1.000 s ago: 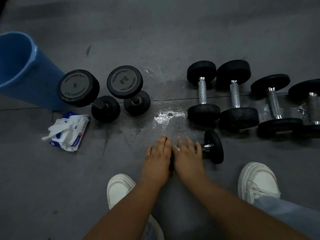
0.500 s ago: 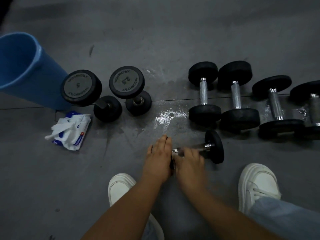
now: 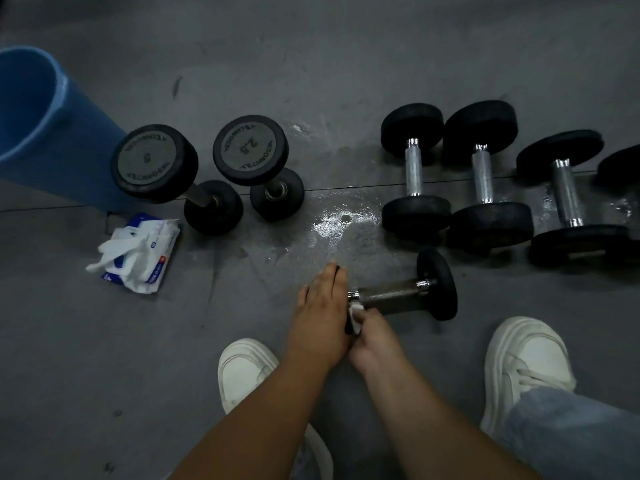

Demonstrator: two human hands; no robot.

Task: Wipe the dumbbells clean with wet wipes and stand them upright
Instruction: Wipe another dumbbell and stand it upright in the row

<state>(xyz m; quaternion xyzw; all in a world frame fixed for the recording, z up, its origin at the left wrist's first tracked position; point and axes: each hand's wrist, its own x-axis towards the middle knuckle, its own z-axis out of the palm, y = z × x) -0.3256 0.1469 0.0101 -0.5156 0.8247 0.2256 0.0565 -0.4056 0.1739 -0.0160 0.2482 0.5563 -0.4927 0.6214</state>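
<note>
Dumbbell (image 3: pixel 403 295) lies on its side on the floor (image 3: pixel 346 64) between the shoes, in front of a row of lying dumbbells (image 3: pixel 485 174). Left hand (image 3: pixel 320 315) lies flat over its near head, fingers extended, grip released. Right hand (image 3: pixel 372 336) pinches a white wipe (image 3: pixel 356 311) against the handle's left end. Two upright dumbbells (image 3: pixel 207 168) stand beside the wipe pack (image 3: pixel 142 252) and blue bin (image 3: pixel 45 133).

Knurled metal dumbbell handle (image 3: pixel 389 295)
</note>
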